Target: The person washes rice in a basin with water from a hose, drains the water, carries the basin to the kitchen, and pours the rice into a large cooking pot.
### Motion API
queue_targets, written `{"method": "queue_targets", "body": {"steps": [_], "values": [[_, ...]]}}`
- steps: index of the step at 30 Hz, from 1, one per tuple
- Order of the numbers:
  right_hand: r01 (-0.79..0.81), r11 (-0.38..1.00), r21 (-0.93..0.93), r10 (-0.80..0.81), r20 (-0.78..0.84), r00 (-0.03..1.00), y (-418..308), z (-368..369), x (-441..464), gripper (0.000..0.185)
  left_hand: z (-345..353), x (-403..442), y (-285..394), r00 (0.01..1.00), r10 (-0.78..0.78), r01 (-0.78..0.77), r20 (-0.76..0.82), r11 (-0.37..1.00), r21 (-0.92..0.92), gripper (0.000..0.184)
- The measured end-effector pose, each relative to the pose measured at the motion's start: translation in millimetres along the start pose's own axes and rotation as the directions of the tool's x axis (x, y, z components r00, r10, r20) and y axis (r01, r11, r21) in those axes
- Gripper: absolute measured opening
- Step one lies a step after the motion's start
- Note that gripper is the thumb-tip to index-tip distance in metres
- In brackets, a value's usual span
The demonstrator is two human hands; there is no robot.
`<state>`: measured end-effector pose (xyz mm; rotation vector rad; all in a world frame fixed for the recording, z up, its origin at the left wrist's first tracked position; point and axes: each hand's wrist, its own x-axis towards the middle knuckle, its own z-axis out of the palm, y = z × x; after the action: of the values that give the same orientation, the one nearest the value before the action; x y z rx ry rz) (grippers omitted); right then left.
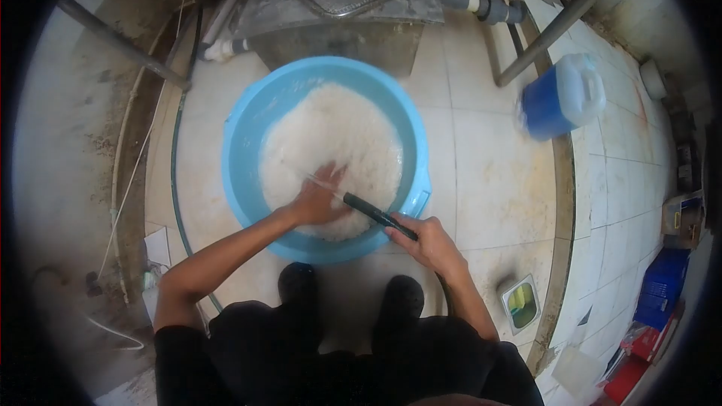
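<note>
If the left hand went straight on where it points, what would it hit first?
The left hand would probably meet more of the white stuff first, then the blue tub; depth is unclear.

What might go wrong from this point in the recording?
First, the dark hose in the right hand points at the left hand; what looks like its stream could splash outward. Second, too much water might carry some of the white mass over the rim of the blue basin. Third, spills could make the tiles slippery near the dark shoes.
</note>
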<state>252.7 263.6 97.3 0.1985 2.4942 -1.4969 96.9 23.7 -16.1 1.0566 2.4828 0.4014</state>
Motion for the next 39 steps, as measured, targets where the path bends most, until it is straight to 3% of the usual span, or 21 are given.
{"method": "queue_targets", "body": {"steps": [1,3,7,9,11,13,15,16,18,19,21,22,24,25,27,28,30,31,34,37,39], "values": [[-0.009,1.0,0.006,0.009,-0.001,1.0,2.2,1.3,0.4,0.036,-16.5,-5.6,12.1,1.0,0.003,-0.003,0.01,1.0,-0.001,0.086],[0.052,0.999,0.012,-0.052,-0.036,0.998,6.8,4.8,1.4,0.035,-41.2,-12.3,26.5,0.977,-0.1,0.04,0.189,0.954,0.298,0.107],[0.011,1.0,0.018,-0.011,-0.019,1.0,2.3,5.4,3.1,0.034,-16.8,28.7,-26.3,0.931,-0.219,0.08,0.292,0.903,0.422,0.114],[-0.028,0.999,-0.031,0.029,0.011,1.0,0.0,4.6,3.9,0.036,16.4,54.3,-82.1,0.979,-0.062,0.028,0.193,0.985,0.172,0.109],[-0.007,1.0,-0.019,0.007,0.005,1.0,1.6,6.5,6.8,0.037,10.2,75.9,-95.2,0.989,-0.111,0.089,0.101,0.976,0.2,0.098],[-0.003,1.0,-0.002,0.003,0.015,1.0,8.3,8.9,4.4,0.037,38.7,99.3,-128.9,0.983,-0.081,0.12,-0.166,0.962,0.244,0.076],[-0.048,0.994,-0.101,0.047,-0.012,0.999,13.2,12.1,6.3,0.04,101.7,145.3,-192.3,0.931,-0.145,0.2,-0.335,0.97,0.136,0.059],[-0.073,0.995,-0.06,0.073,-0.011,0.997,15.0,14.0,7.5,0.042,122.5,158.5,-200.5,0.912,-0.275,0.291,-0.305,0.957,0.009,0.055],[-0.014,0.998,-0.062,0.013,-0.021,1.0,12.5,14.1,10.0,0.042,42.6,114.8,-116.4,0.906,-0.382,0.361,-0.181,0.922,-0.137,0.056],[0.004,0.998,-0.062,-0.009,-0.068,0.998,11.7,14.5,6.0,0.042,40.1,91.9,-104.6,0.895,-0.408,0.389,-0.177,0.911,-0.134,0.056],[-0.004,1.0,-0.027,0.003,-0.046,0.999,12.4,15.2,5.1,0.041,42.7,51.4,-86.7,0.982,-0.132,0.096,-0.135,0.965,-0.244,0.064],[-0.01,1.0,-0.028,0.009,-0.039,0.999,10.0,13.6,4.7,0.041,28.4,28.3,-66.9,0.983,-0.145,0.115,-0.109,0.963,-0.242,0.064],[-0.036,0.999,0.003,0.036,-0.021,0.999,-1.0,8.7,4.2,0.042,-14.1,-11.5,-20.2,0.99,-0.123,0.123,0.069,0.992,0.004,0.083],[-0.047,0.999,0.01,0.047,-0.014,0.999,-0.1,9.8,2.7,0.042,-17.2,-28.0,-8.4,0.989,-0.126,0.126,0.082,0.992,0.001,0.083],[-0.047,0.998,-0.043,0.045,-0.048,0.998,1.4,10.6,3.5,0.042,-24.5,-49.2,2.7,0.977,-0.029,-0.062,0.209,0.908,0.415,0.085],[-0.05,0.998,-0.038,0.048,-0.049,0.998,-0.7,9.7,4.1,0.042,-32.4,-41.3,4.6,0.976,-0.029,-0.064,0.215,0.907,0.416,0.085],[-0.082,0.996,-0.038,0.082,-0.004,0.997,-5.8,7.1,5.1,0.035,-41.4,-14.2,6.6,0.823,-0.217,0.147,0.525,0.974,0.172,0.113],[-0.076,0.996,-0.039,0.076,0.005,0.997,-6.0,7.8,5.0,0.035,-37.5,-9.2,3.7,0.823,-0.225,0.158,0.522,0.973,0.171,0.113],[-0.079,0.996,-0.052,0.079,0.006,0.997,-9.2,7.1,7.6,0.036,-20.7,13.5,-18.7,0.93,0.001,-0.101,0.367,0.962,0.255,0.1],[-0.145,0.989,-0.021,0.145,0.038,0.989,-8.5,7.6,6.7,0.037,1.5,45.3,-55.2,0.951,-0.18,0.087,0.251,0.936,0.342,0.083],[-0.053,0.995,-0.082,0.05,-0.038,0.998,3.8,13.8,7.1,0.041,16.1,78.0,-88.7,0.977,-0.207,0.201,0.043,0.974,0.107,0.075]]}}
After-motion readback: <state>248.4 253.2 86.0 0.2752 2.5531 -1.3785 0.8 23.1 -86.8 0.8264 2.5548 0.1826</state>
